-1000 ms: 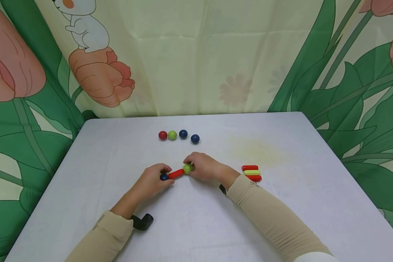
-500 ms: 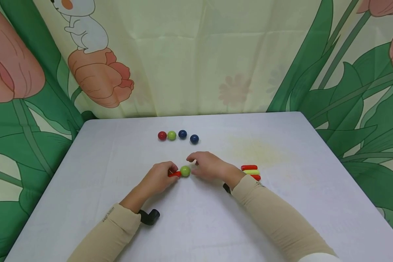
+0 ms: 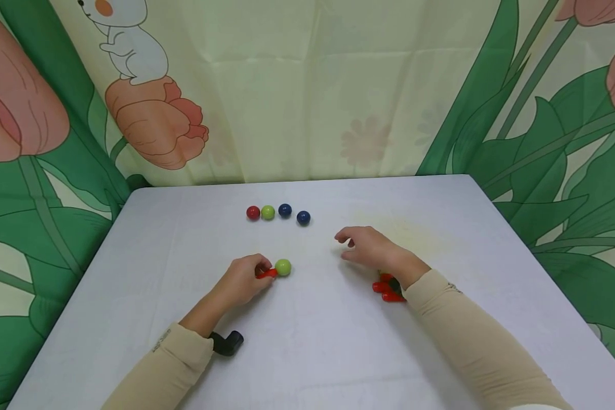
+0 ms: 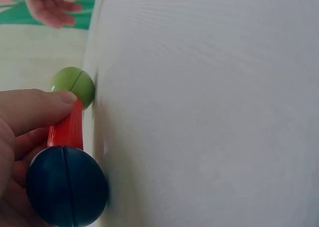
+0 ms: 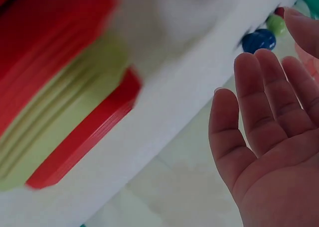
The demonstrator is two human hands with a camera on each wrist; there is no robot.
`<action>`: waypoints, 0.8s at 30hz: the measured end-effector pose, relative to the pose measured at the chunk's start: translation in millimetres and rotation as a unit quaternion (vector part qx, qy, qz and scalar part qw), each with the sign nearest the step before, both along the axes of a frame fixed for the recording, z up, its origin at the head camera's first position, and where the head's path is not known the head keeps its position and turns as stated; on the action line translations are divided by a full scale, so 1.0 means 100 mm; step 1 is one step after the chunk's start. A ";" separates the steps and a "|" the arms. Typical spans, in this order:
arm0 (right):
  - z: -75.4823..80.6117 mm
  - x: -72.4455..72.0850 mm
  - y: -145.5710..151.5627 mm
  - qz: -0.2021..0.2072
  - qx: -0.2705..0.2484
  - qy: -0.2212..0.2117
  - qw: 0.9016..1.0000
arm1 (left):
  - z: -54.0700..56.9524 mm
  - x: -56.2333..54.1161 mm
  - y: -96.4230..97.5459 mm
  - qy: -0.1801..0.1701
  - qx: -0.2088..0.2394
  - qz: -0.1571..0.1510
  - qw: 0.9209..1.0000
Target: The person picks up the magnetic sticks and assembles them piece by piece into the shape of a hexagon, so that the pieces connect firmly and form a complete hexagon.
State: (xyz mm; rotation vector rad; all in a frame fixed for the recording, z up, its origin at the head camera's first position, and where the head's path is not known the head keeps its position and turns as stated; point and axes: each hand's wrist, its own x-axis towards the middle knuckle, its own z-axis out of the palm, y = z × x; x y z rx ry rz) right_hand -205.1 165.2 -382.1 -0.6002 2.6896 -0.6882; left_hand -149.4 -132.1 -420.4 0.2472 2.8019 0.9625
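Note:
My left hand [image 3: 243, 279] pinches a red rod [image 4: 68, 130] between thumb and fingers. A green ball [image 3: 283, 267] sits on the rod's far end, and a dark blue ball [image 4: 67, 187] on its near end. The head view hides that blue ball behind the hand. To the right, my right hand [image 3: 373, 247] hovers with loosely bent fingers and holds nothing. Under its wrist lie red rods [image 3: 381, 287] and a yellow-green rod [image 5: 65, 107], partly covered in the head view by the wrist and its black camera.
Beyond the hands, a red ball [image 3: 253, 213], a green ball [image 3: 268, 212] and two dark blue balls [image 3: 303, 217] stand in a loose row on the white table [image 3: 297, 353]. A patterned curtain [image 3: 307, 102] hangs behind the table's far edge.
My right hand has let go of the green ball and moved right over the loose rods, which have shifted towards me. The left hand now pinches the red rod, with its fingers further along it.

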 end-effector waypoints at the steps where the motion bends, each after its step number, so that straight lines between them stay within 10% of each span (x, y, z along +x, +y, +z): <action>1: 0.00 0.01 0.05 -0.006 0.000 -0.002 1.000 | 0.00 0.00 0.00 -0.001 0.000 0.004 1.000; 24: -0.14 0.16 0.82 -0.093 0.021 -0.030 0.995 | -0.03 -0.02 -0.06 0.001 0.002 0.024 1.000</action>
